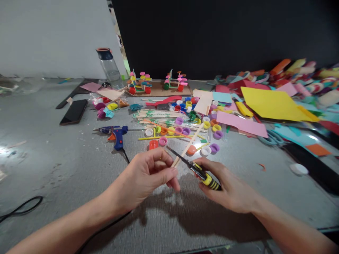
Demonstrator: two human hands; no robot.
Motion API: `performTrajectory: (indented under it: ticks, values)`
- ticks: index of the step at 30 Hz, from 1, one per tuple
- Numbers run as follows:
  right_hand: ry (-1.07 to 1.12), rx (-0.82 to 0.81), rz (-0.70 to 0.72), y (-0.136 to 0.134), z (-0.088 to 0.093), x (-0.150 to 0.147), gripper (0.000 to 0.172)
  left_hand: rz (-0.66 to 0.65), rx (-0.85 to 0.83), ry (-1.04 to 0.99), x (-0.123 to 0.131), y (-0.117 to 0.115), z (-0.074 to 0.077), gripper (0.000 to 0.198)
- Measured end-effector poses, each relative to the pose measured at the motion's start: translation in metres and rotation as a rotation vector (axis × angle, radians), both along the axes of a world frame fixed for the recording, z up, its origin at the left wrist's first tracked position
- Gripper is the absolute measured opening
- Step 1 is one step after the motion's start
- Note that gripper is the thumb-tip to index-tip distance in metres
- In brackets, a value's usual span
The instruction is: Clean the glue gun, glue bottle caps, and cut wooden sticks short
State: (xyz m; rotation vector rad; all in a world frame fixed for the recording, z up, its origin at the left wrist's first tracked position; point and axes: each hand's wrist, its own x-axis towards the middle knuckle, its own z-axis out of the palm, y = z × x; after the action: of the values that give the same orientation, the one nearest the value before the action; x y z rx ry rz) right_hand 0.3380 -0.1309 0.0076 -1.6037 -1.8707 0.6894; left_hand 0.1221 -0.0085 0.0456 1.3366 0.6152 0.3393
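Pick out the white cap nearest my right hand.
The white cap immediately left of a purple cap, just beyond your right hand; other white caps lie farther from that hand.

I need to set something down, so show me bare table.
Mostly bare: the left side, between phone, glue gun and cable loop; a smaller patch between right hand and black strip, bar one orange scrap. Crowded: far middle and right, with caps, sticks and paper.
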Motion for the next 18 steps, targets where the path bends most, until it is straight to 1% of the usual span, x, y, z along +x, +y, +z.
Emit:
performTrajectory:
  ticks: [4, 10, 15, 18]
  values:
    - [0.019, -0.012, 0.000, -0.0008, 0.0000, 0.0003, 0.033, 0.003, 0.054, 0.006, -0.0014, -0.0019, 0.0003, 0.015]
    - [0.013, -0.004, -0.015, -0.0031, -0.0051, 0.0018, 0.042, -0.012, 0.029, -0.025, -0.0034, -0.0038, -0.0026, 0.012]
    - [0.003, -0.007, -0.007, -0.0033, -0.0045, 0.0011, 0.033, -0.018, 0.042, -0.038, -0.0020, -0.0049, -0.0038, 0.014]
    - [-0.013, -0.011, -0.017, -0.0029, -0.0016, -0.0005, 0.034, -0.012, 0.078, -0.027, -0.0011, -0.0056, -0.0037, 0.016]
